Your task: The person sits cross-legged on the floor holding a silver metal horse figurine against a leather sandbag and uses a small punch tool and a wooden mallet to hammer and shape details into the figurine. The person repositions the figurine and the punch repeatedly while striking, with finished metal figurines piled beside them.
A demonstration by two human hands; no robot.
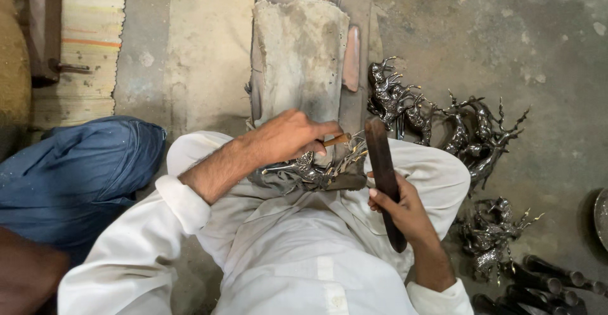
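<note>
A person in white clothing is sitting on a concrete floor [544,30], seen from above. Nearest the viewer, the right hand [399,210] is clamped around a long, dark, flat wooden striking bar [383,176], which is standing nearly upright, its upper end rising just right of the work. The left hand [288,134] is reaching across from the left, fingers closed on a small tool with a pale wooden handle [335,140] pointing right. Beneath that hand, a dark grey metal deer figurine with antlers [316,172] is lying across the person's lap, its long axis running left to right; the left hand is touching it, while the right hand is just beside it.

Beyond the lap, a worn grey cloth pad [297,55] is lying on the floor. To the right, more dark metal deer figurines [443,119] are clustered. Dark cylindrical metal punches [544,274] are lying at the lower right edge. A striped mat [88,36] is filling the far left corner. No packages, labels or signs are showing.
</note>
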